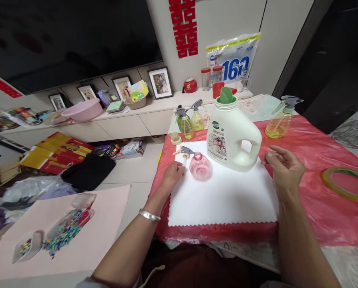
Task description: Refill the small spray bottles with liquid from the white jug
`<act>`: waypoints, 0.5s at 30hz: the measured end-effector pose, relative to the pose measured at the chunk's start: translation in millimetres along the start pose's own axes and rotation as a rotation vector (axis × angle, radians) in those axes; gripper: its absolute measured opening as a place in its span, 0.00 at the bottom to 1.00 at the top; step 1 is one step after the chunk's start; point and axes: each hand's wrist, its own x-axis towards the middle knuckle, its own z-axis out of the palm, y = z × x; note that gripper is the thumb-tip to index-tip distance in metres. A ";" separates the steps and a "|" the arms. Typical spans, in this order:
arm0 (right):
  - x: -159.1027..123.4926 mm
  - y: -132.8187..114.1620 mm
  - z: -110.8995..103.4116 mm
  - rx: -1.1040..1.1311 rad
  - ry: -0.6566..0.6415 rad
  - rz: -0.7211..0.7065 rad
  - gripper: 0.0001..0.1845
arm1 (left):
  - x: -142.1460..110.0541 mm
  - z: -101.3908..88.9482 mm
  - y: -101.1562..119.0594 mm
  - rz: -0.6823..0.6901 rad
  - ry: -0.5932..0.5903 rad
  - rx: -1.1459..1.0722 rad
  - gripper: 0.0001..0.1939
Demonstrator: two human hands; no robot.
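Note:
My left hand (pixel 173 175) is closed, with its fingertips around the tube of a grey trigger spray head (pixel 185 151). Right of that hand stands a small clear pink bottle (pixel 201 168) with its neck uncovered. A large pale green detergent jug (pixel 231 136) is upright behind it, a green scoop-shaped piece (pixel 226 96) in its mouth. My right hand (pixel 284 166) hovers beside the jug's handle, fingers loosely bent and apart, seemingly holding nothing. Both the pink bottle and the jug rest on a white scalloped-edge sheet (pixel 221 204).
Yellow-liquid spray bottles stand at the back left (pixel 187 127) and right (pixel 278 124) of the red-covered table (pixel 305 216). A beige cap (pixel 175 138) lies near the left edge. A tape roll (pixel 348 182) lies at right. Colourful beads (pixel 65 232) are spread at lower left.

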 end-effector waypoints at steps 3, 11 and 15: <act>0.4 1.7 -1.8 0.018 -0.010 0.002 0.25 | 4.1 6.5 -2.9 -0.068 -0.045 -0.134 0.12; -1.4 -4.8 -0.4 0.097 -0.114 0.014 0.23 | -29.6 -11.5 1.0 -0.056 0.032 -0.565 0.25; -14.6 -31.2 6.8 0.135 -0.287 0.034 0.21 | -56.6 -33.8 12.1 0.009 -0.051 -0.750 0.23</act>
